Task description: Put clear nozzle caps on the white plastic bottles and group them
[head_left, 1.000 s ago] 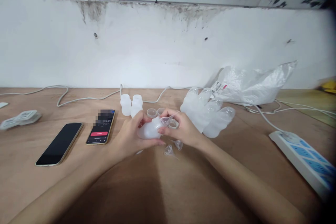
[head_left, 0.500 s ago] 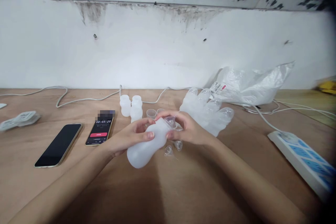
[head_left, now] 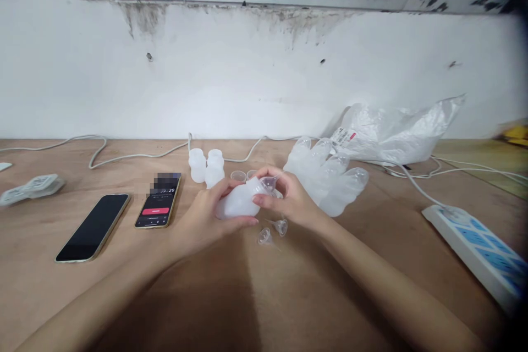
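A frosted white plastic bottle [head_left: 237,204] lies tilted in my left hand [head_left: 214,209], its mouth up and to the right. The left thumb runs along the near side, with the fingers behind it. My right hand [head_left: 284,195] is closed around the bottle's mouth end, where a clear funnel-shaped piece [head_left: 270,182] points outward between its fingers. How that piece sits on the mouth is partly covered by the fingers. Just below, two small clear funnels [head_left: 264,237] lie on the table. Behind the hands stand clear cups [head_left: 238,176], partly hidden.
White bottles [head_left: 198,165] stand at the back left of the hands. Several clear-topped bottles [head_left: 325,170] lie in a group at the right, before a plastic bag [head_left: 388,135]. Two phones [head_left: 93,228] lie left, a power strip [head_left: 474,247] right. Cables [head_left: 165,153] run along the wall.
The bottle has swung closer to level, its base rising to the left. My left hand has shifted its grip, thumb now lower along the side. My right hand stays at the mouth end.
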`<state>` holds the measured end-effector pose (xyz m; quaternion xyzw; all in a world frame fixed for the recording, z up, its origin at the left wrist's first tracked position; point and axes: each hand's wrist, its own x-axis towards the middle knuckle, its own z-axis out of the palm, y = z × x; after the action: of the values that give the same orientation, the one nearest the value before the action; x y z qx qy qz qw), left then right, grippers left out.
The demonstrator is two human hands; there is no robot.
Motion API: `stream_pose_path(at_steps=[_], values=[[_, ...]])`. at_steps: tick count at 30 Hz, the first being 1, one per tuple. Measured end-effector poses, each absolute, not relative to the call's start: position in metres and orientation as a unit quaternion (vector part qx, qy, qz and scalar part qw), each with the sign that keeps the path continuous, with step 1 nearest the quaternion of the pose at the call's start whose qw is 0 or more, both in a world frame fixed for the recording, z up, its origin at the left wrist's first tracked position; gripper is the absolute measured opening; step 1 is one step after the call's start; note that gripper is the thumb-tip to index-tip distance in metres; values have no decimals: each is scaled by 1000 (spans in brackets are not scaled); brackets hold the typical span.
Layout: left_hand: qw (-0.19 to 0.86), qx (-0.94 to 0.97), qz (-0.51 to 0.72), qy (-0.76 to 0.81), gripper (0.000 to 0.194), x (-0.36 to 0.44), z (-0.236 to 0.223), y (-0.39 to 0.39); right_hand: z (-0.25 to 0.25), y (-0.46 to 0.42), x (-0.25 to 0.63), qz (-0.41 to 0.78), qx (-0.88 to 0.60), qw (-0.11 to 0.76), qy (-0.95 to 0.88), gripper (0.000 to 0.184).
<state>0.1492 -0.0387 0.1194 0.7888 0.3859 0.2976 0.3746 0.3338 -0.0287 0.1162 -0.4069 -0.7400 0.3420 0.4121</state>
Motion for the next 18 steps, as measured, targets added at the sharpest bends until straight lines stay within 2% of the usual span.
stream_pose_path(at_steps=[4,6,9,13,16,18], values=[[201,833,315,407,43,146,111,-36,110,-34,326,345,-428,437,-712,26],[92,833,335,430,40,143,107,-30,104,-38,319,327,-436,455,-704,32],[50,836,321,442,41,140,106,-21,98,-41,311,305,-430,444,-725,41],[141,812,345,450,42,141,114,-21,95,-34,315,321,-434,446,-714,37],[339,784,332,400,34,141,123,-24,97,-28,325,358,-406,479,-691,29],[483,761,261,345,27,140,127,-26,99,-26,331,390,-371,461,-706,40]])
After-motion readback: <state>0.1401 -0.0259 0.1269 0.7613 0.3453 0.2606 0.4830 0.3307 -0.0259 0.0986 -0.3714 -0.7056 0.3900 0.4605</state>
